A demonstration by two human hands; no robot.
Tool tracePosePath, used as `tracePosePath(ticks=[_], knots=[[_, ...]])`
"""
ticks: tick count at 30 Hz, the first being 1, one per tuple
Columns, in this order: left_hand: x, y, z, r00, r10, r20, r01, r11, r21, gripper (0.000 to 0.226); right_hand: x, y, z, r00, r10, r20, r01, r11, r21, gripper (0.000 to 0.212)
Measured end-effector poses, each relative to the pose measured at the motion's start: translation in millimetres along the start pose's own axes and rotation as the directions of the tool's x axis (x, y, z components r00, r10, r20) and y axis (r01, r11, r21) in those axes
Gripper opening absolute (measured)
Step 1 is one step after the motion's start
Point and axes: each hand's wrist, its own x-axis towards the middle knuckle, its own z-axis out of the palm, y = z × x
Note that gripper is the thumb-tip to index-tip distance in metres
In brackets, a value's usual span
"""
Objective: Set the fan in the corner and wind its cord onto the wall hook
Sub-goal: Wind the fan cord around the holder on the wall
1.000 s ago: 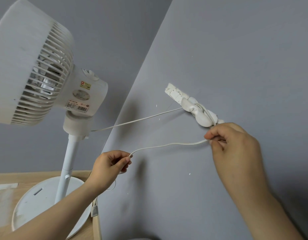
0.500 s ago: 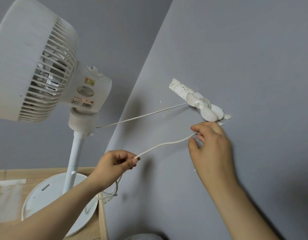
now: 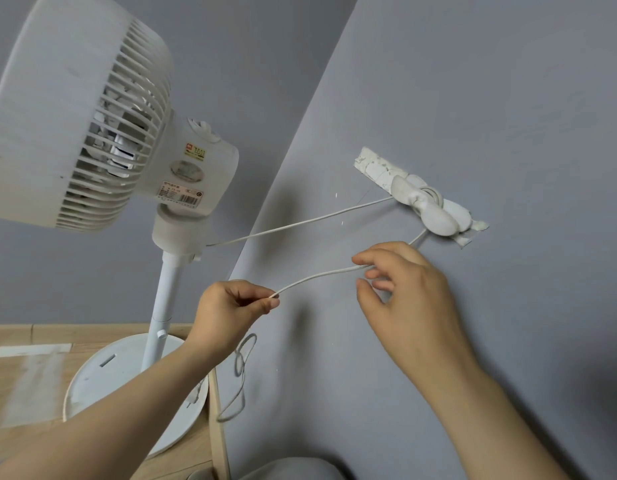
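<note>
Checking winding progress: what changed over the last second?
The right hand slid down and left along the cord, away from the hook it was right beside; it still holds the cord. More slack cord shows below the left hand. Unchanged: the left hand pinches the cord, the cord stays looped on the hook, the fan stands in place.

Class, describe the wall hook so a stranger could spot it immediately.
Start at the grey wall right of the white fan. On it sits a ragged white strip; the wall hook is the smooth rounded white piece on that strip, with the cord looped around it.
</note>
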Motion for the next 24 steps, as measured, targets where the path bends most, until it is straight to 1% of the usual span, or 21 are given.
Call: tracePosePath(ticks=[5,8,11,13,15,18,21,24], knots=[[0.4,-0.4,-3.7,1.0,-0.012,-0.024,0.012,1.0,0.004,0.011,21.9,-8.0,10.0,0.988,-0.03,0.149,0.054,0.986,-0.16,0.029],[0.4,-0.4,-3.5,0.999,0.006,-0.036,-0.005,0.999,0.045,0.011,37.6,-12.6,14.6,0.961,-0.061,0.27,0.127,0.964,-0.235,0.029],[-0.5,0.2,-2.9,0.998,0.047,-0.041,-0.042,0.99,0.136,0.016,52.6,-13.3,19.5,0.916,-0.015,0.401,0.177,0.913,-0.369,0.029],[-2.1,1.2,-2.2,0.997,0.07,-0.009,-0.067,0.977,0.2,0.017,60.6,-12.2,23.0,0.894,0.015,0.447,0.198,0.883,-0.426,0.028],[-3.0,1.8,-2.5,0.999,0.044,0.027,-0.048,0.979,0.2,0.017,68.3,-11.4,25.2,0.879,0.019,0.476,0.223,0.866,-0.447,0.024],[-2.4,3.5,-3.7,0.996,0.004,0.091,-0.011,0.997,0.076,0.016,81.4,-10.1,24.6,0.879,-0.013,0.476,0.249,0.865,-0.435,0.013],[-2.8,4.0,-4.1,0.99,0.014,0.144,-0.019,0.999,0.034,0.016,95.5,-9.1,25.6,0.895,-0.061,0.443,0.272,0.861,-0.43,0.012],[-5.2,4.1,-1.2,0.987,0.028,0.158,-0.029,1.0,0.006,0.022,110.3,-9.8,24.5,0.907,-0.078,0.413,0.271,0.859,-0.434,0.012]])
